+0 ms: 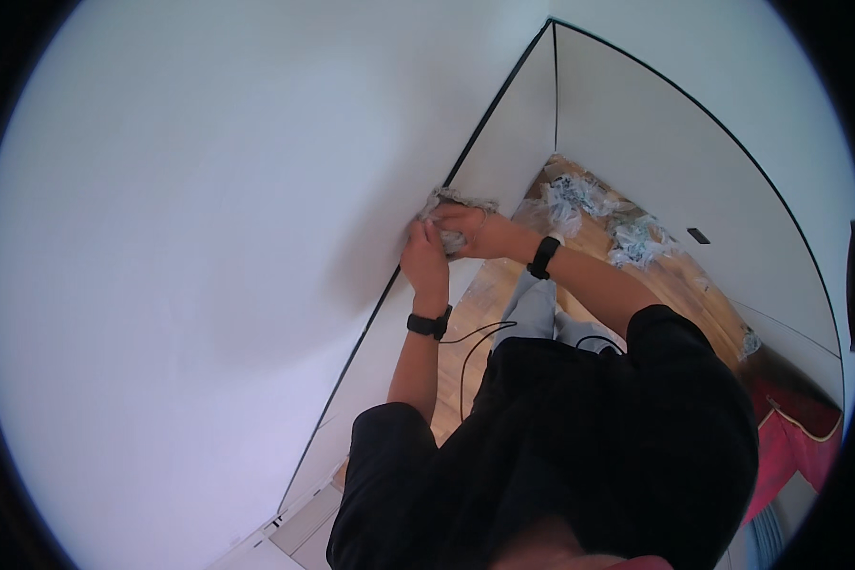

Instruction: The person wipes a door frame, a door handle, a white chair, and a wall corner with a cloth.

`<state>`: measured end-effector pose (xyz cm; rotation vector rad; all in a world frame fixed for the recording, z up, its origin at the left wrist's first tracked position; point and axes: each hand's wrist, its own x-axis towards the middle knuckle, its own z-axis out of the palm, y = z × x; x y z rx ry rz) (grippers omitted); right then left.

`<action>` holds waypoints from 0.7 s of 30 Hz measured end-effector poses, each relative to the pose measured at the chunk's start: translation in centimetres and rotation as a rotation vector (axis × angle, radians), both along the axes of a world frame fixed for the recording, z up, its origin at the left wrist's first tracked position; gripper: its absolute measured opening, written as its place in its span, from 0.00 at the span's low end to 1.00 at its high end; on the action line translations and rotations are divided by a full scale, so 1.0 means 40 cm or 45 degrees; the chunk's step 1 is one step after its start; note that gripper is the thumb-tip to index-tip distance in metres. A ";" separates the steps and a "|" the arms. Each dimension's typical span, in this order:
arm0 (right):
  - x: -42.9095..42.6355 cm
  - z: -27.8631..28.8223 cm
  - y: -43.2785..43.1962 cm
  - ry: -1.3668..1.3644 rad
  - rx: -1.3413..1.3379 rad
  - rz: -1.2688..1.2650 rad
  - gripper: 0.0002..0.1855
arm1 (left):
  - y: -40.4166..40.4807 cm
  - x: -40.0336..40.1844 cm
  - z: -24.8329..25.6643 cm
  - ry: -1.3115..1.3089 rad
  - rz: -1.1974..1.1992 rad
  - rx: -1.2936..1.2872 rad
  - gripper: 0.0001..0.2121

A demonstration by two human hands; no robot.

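A crumpled grey cloth (454,241) is bunched against the dark trim strip (495,103) that runs along the white wall. My right hand (470,226) is closed around the cloth, with part of the fabric showing above and below the fingers. Beside it, my left hand (426,253) pinches the cloth's near edge with its fingertips, close to the wall. Both wrists wear black bands. The part of the trim behind the hands is hidden.
Crumpled clear plastic (577,199) lies on the wood floor (602,246) near the far panel. That panel (648,128) carries a small dark fitting (698,236). A red fabric item (791,456) is at the lower right. A thin black cable (463,374) hangs beside my body.
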<state>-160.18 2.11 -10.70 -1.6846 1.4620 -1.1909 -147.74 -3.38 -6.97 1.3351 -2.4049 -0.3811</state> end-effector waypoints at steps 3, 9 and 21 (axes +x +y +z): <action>-0.020 0.013 0.006 -0.009 0.027 0.001 0.29 | -0.005 -0.011 -0.006 -0.031 -0.015 -0.015 0.11; -0.127 -0.014 0.009 0.194 -0.150 -0.033 0.26 | 0.005 -0.113 -0.009 -0.021 -0.033 0.032 0.12; -0.474 0.034 0.170 0.467 0.218 -1.003 0.28 | 0.029 -0.617 -0.045 0.391 -0.659 0.526 0.14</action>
